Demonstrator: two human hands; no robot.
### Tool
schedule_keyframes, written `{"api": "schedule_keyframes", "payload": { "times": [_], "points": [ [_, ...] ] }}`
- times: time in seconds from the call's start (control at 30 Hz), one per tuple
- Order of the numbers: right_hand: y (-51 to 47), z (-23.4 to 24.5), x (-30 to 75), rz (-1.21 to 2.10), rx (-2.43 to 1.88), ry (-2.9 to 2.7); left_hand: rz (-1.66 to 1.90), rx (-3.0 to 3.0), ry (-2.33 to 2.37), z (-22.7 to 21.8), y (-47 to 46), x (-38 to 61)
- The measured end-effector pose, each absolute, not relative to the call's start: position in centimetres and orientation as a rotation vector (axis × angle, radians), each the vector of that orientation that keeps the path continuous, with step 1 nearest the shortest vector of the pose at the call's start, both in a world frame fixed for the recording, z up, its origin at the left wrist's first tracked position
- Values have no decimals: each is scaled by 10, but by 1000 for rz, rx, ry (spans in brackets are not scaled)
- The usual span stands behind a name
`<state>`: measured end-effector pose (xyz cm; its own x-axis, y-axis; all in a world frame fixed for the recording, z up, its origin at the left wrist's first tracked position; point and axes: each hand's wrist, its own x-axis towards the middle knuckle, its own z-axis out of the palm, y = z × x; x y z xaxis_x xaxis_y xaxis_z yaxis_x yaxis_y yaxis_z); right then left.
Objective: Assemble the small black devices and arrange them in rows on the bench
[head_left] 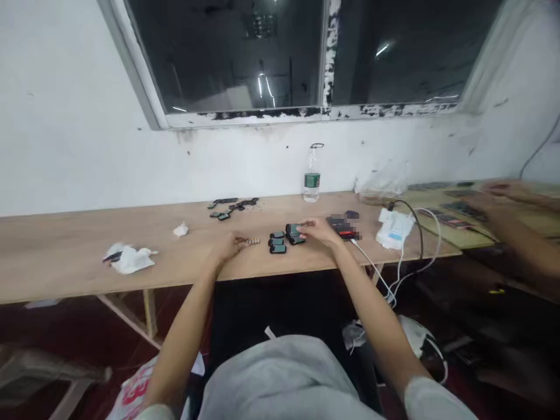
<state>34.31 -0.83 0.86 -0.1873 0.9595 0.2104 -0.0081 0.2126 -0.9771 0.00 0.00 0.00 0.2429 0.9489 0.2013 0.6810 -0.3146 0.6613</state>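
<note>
My left hand (230,245) rests on the wooden table (65,256), fingers curled over a short row of small pale pieces (252,241). My right hand (318,230) reaches onto a small black device (295,232) with a greenish screen, fingers laid over its right side. Three similar small black devices (277,242) lie in a column between my hands. A black and red device (343,226) lies just right of my right hand.
A plastic water bottle (312,178) stands at the wall. More small black parts (231,207) lie farther back. Crumpled white tissues (129,258) sit to the left, a white pack (395,228) and cables (415,245) to the right. Another person's arm (516,233) works at the far right.
</note>
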Motion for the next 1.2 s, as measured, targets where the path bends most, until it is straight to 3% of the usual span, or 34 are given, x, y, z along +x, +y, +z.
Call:
{"api": "schedule_keyframes", "payload": {
  "times": [0.3,0.5,0.67,1.2],
  "points": [
    [-11,10,344,1150,-983,-1481,881,2119,1511,-4,4,-6],
    [-10,10,344,1112,-982,-1504,1116,2180,1467,31,-16,-1],
    [-21,19,335,1157,-930,-1538,1278,2311,1145,57,-51,41],
    [-52,43,315,1212,-892,-1554,1406,2451,1012,47,-72,92]
  ]
}}
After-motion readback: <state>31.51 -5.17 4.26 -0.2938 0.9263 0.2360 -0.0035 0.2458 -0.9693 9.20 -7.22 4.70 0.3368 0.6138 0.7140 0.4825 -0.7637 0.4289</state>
